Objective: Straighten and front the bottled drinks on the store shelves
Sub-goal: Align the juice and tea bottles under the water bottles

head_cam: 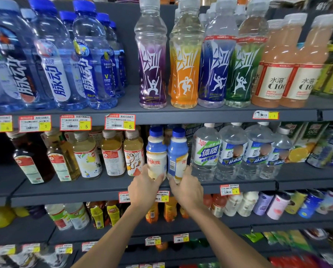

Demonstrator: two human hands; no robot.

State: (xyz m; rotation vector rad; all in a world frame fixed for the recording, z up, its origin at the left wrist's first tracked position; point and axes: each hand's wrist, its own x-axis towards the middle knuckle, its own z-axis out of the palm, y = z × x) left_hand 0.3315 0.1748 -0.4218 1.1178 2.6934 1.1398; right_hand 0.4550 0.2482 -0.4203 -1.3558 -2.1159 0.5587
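Observation:
Two blue-capped milky drink bottles stand side by side at the front of the middle shelf [103, 188]. My left hand [144, 187] grips the base of the left bottle [156, 153], whose red lettering faces out. My right hand [187, 187] grips the base of the right bottle [177, 151], which shows its blue side and barcode. Both bottles stand roughly upright and touch each other.
Tea bottles [111, 151] stand left of the pair and clear electrolyte water bottles [206, 151] stand right. The top shelf holds blue-capped water bottles [92, 55] and coloured sports drinks [184, 59]. Juice bottles and cans fill the lower shelf [239, 221]. Price tags line the shelf edges.

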